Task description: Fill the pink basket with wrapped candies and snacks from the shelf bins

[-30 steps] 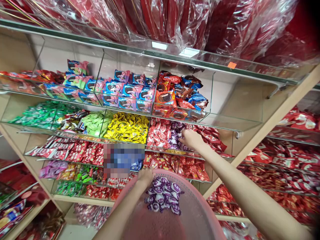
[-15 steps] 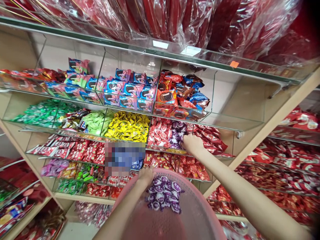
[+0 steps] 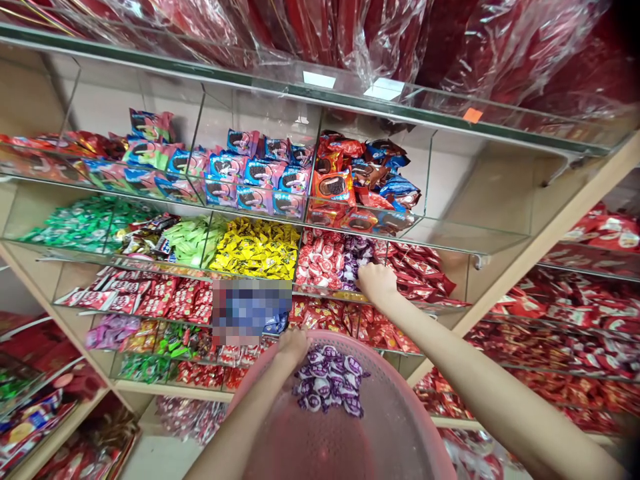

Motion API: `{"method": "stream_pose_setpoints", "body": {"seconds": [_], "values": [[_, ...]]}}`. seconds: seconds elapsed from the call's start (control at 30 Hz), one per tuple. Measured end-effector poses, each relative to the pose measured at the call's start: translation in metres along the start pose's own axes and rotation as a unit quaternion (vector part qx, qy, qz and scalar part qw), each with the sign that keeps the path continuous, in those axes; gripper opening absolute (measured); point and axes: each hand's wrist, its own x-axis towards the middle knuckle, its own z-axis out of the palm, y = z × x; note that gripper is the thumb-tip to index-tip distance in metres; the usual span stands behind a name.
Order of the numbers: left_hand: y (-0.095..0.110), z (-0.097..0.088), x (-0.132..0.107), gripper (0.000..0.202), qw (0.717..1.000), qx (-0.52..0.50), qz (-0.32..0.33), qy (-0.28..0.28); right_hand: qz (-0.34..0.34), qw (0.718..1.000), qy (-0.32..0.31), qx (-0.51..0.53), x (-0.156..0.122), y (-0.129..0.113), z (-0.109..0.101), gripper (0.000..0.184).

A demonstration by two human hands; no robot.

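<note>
My left hand (image 3: 293,348) is closed over the far rim of a pink plastic basket (image 3: 400,380) with small holes in it. Inside, against the far wall, lies a pile of purple-and-white wrapped candies (image 3: 330,383). My right hand (image 3: 379,285) is curled closed at the front of a glass shelf compartment that holds purple wrapped candies (image 3: 356,252). Its fingertips face away from me, so whatever they hold is hidden. Red-and-white candies (image 3: 321,260) fill the space just left of that hand, and dark red packets (image 3: 420,267) lie to its right.
Glass dividers and a front lip (image 3: 330,291) edge the compartments. Yellow candies (image 3: 257,248) and green ones (image 3: 90,221) lie further left. Wrapped cookies (image 3: 257,172) stand on the shelf above. A slanting wooden side panel (image 3: 530,247) bounds the right, with more shelves beyond.
My right hand has shifted slightly left at the purple candy compartment and stays closed. My left hand keeps its grip on the basket rim. The view has moved a little.
</note>
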Motion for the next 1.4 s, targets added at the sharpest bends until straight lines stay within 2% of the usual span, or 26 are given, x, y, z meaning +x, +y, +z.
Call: {"method": "stream_pose_setpoints", "body": {"seconds": [0.13, 0.33, 0.57, 0.93, 1.2, 1.4], "values": [[-0.001, 0.001, 0.001, 0.043, 1.000, 0.002, 0.003, -0.002, 0.009, 1.000, 0.020, -0.001, -0.002, -0.001, -0.001, 0.025], [-0.002, 0.002, 0.002, 0.041, 1.000, 0.002, 0.003, -0.002, 0.011, 1.000, -0.004, -0.006, -0.002, 0.003, 0.003, 0.025], [0.000, -0.002, 0.001, 0.041, 1.000, 0.002, 0.002, -0.008, -0.012, 0.999, 0.030, -0.002, -0.014, -0.001, 0.001, 0.025], [0.000, -0.001, 0.000, 0.042, 1.000, -0.002, 0.004, -0.005, -0.018, 0.999, -0.032, 0.025, -0.001, 0.007, 0.001, 0.027], [0.000, 0.000, 0.001, 0.042, 1.000, -0.002, 0.002, -0.007, -0.035, 0.999, 0.026, 0.030, -0.004, 0.013, 0.000, 0.029], [0.000, 0.003, 0.002, 0.042, 1.000, -0.001, 0.002, -0.009, -0.001, 0.998, -0.026, 0.053, -0.001, 0.009, 0.002, 0.032]]}}
